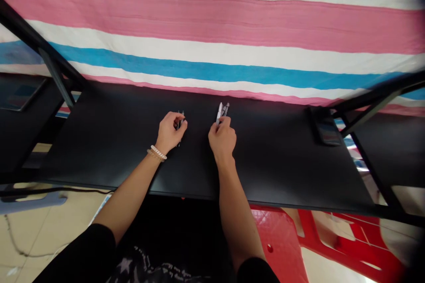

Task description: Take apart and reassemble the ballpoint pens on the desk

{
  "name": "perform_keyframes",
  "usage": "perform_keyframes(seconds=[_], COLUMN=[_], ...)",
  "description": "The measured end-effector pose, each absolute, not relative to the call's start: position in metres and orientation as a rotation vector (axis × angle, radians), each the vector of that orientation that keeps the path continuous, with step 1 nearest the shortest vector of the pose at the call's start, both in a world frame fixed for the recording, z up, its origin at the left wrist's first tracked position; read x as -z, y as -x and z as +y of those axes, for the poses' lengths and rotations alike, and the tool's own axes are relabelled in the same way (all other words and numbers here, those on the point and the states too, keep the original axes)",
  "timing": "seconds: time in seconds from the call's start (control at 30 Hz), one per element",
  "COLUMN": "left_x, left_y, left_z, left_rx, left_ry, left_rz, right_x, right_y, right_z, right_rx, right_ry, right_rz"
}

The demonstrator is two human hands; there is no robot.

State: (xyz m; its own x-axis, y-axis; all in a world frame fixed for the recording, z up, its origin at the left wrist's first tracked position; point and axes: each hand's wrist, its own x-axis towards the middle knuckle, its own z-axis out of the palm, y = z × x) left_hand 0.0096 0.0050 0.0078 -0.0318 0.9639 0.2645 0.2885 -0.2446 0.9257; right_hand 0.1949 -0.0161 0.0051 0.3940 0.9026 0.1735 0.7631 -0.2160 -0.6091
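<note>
Two pens lie side by side under my right hand (pixel 223 138): a white pen (pixel 219 112) and a grey, clear-looking pen (pixel 226 110). My right fingers are closed round their near ends, and the far ends point away from me. To the left, my left hand (pixel 171 130) is pinched on dark, thin pens (pixel 180 124) at the tabletop. The fingers cover most of these, so I cannot tell how many there are. Both hands rest low over the black table (pixel 265 154), a little apart. Two bracelets (pixel 157 154) circle my left wrist.
A dark phone (pixel 327 127) lies near the table's right edge. Black metal struts (pixel 55 68) rise at both sides. Behind hangs a striped sheet (pixel 212 22). Red plastic stools (pixel 279 239) stand below at the right, and a cable (pixel 56 189) runs along the lower left.
</note>
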Motion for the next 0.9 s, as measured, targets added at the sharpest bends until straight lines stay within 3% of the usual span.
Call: perform_keyframes(seconds=[0.3, 0.6, 0.8, 0.9], left_x=[-0.002, -0.003, -0.006, -0.009], left_y=[-0.008, -0.010, -0.011, -0.011], left_z=[0.004, 0.003, 0.001, 0.002], left_rx=[-1.033, -0.950, -1.137, -1.296], left_ry=[-1.991, -2.072, -1.887, -1.709], left_rz=[1.573, 1.420, 1.333, 1.293], right_x=[-0.012, -0.008, -0.010, -0.013], right_y=[-0.189, -0.189, -0.186, -0.180], right_z=[-0.019, -0.020, -0.019, -0.022], right_rx=[-0.265, -0.300, -0.293, -0.611], right_ry=[2.258, 2.090, 1.856, 1.563], right_rz=[-1.475, -1.677, -1.629, -1.586])
